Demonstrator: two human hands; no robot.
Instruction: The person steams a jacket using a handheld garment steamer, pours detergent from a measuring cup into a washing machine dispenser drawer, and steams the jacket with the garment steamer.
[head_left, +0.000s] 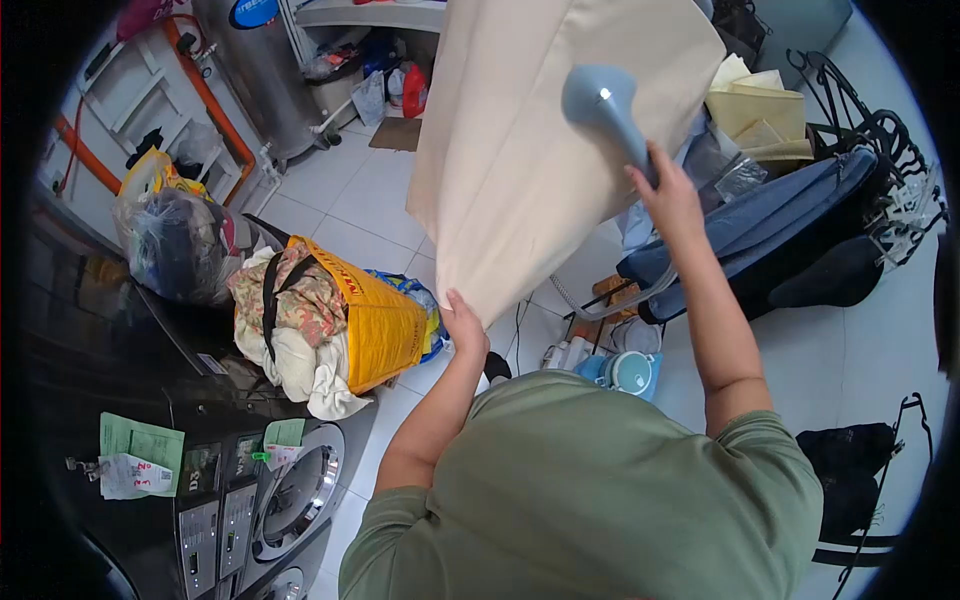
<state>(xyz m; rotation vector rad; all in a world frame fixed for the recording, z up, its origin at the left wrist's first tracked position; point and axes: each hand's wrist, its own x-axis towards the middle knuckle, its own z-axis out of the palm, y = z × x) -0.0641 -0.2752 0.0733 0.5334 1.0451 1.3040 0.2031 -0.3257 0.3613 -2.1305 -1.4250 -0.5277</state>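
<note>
A large beige cloth point(500, 130) hangs in front of me, stretched toward its lower corner. My left hand point(463, 322) is closed on that lower corner. My right hand point(668, 195) grips the handle of a blue-grey garment steamer head point(598, 95), whose round head lies against or just over the upper right part of the cloth; the exact contact cannot be made out. A ribbed grey hose point(600, 312) runs low below the cloth, near a light blue steamer base point(630, 372) on the floor.
On the left, a yellow bag point(385, 325) overflows with fabrics beside dark washing machines point(215, 450). A filled plastic bag point(175, 240) sits behind it. At right are a blue padded board point(760, 225), black hangers point(860, 110) and folded yellow cloths point(757, 110).
</note>
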